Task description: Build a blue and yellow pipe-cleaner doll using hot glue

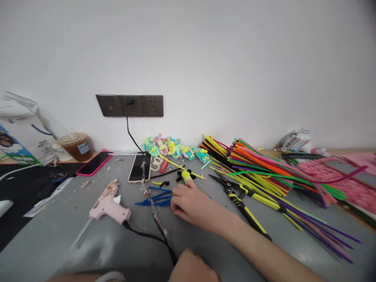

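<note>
My right hand (190,201) reaches in low over the table, its fingers bent and their tips mostly out of sight. Several blue pipe cleaners (157,197) lie beside and partly under it. At one outstretched finger is a yellow coiled piece (186,176) with black loops around it; whether it sits on the finger or only touches it, I cannot tell. My left hand (194,269) is curled at the bottom edge, cut off by the frame, its fingertips hidden. Yellow-and-black pliers (239,199) lie open to the right of my right hand.
A pink glue gun (110,207) lies left, its black cord running toward my left hand. Two phones (94,163), a drink cup (75,147) and a pile of small pastel pieces (170,147) are behind. Bundled pipe cleaners (264,164) and pink woven pieces (337,180) fill the right.
</note>
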`<state>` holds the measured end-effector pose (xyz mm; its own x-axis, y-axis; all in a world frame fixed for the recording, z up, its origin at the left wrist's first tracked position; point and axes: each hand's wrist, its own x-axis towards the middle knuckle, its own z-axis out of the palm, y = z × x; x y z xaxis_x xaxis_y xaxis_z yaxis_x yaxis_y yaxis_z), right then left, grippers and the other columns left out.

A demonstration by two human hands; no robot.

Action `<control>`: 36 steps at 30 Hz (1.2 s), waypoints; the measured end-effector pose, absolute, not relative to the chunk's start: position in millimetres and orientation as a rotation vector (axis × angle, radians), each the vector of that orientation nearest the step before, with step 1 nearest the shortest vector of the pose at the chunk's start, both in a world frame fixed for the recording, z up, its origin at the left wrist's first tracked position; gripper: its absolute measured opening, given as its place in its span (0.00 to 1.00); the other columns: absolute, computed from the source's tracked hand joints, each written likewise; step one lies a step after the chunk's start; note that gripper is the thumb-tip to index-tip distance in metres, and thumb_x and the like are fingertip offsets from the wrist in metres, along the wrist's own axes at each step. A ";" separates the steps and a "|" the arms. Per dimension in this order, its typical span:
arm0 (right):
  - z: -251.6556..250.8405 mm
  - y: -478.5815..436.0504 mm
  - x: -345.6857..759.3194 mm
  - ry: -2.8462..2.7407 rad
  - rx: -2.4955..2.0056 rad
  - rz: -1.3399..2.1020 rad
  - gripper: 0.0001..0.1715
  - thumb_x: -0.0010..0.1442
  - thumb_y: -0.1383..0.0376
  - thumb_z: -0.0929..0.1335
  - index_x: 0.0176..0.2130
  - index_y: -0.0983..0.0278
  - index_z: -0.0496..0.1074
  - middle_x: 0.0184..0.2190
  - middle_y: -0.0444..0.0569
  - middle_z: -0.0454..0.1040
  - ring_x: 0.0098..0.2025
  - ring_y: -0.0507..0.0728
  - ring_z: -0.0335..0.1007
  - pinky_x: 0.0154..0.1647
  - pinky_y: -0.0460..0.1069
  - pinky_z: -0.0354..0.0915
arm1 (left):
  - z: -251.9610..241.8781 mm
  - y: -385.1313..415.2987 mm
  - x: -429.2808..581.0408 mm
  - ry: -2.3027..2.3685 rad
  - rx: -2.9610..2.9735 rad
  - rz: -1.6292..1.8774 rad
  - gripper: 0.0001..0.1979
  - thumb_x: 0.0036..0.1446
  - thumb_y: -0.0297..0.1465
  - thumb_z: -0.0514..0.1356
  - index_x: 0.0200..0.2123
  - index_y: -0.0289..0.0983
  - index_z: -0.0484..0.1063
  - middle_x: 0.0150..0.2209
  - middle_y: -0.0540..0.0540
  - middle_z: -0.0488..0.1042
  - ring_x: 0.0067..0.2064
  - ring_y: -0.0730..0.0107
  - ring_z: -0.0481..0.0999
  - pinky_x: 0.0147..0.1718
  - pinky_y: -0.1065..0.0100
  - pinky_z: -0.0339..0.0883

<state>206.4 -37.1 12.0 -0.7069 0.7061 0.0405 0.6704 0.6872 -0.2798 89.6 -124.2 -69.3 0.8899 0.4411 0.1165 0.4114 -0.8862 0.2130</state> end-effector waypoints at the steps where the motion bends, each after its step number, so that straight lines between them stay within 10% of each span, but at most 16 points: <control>1: 13.0 -34.9 210.6 -2.712 -1.106 0.395 0.06 0.63 0.71 0.69 0.33 0.65 0.74 0.35 0.48 0.74 0.42 0.56 0.68 0.52 0.54 0.54 | -58.2 -119.2 94.5 0.640 2.889 0.165 0.12 0.59 0.29 0.60 0.24 0.38 0.79 0.17 0.45 0.77 0.19 0.67 0.73 0.20 0.68 0.53; 14: 2.5 33.6 286.4 -2.041 -1.240 0.747 0.08 0.63 0.63 0.66 0.32 0.64 0.70 0.29 0.46 0.70 0.31 0.54 0.64 0.33 0.48 0.61 | -31.2 -75.9 113.9 0.974 3.157 0.888 0.16 0.63 0.35 0.59 0.51 0.34 0.72 0.57 0.37 0.75 0.60 0.46 0.70 0.53 0.51 0.65; 20: -11.2 32.3 281.9 -2.066 -1.205 0.730 0.06 0.62 0.66 0.67 0.32 0.64 0.71 0.30 0.47 0.71 0.32 0.54 0.66 0.34 0.48 0.63 | -45.4 -72.3 116.7 1.199 3.152 0.831 0.31 0.57 0.46 0.64 0.57 0.32 0.70 0.57 0.31 0.74 0.59 0.37 0.71 0.53 0.46 0.63; 36: -4.0 23.8 280.0 -2.282 -1.224 0.424 0.07 0.66 0.70 0.65 0.34 0.63 0.69 0.34 0.47 0.72 0.37 0.55 0.67 0.43 0.52 0.60 | -51.9 -80.7 119.1 1.210 3.128 0.754 0.28 0.59 0.40 0.63 0.57 0.29 0.72 0.58 0.27 0.72 0.60 0.37 0.71 0.53 0.48 0.68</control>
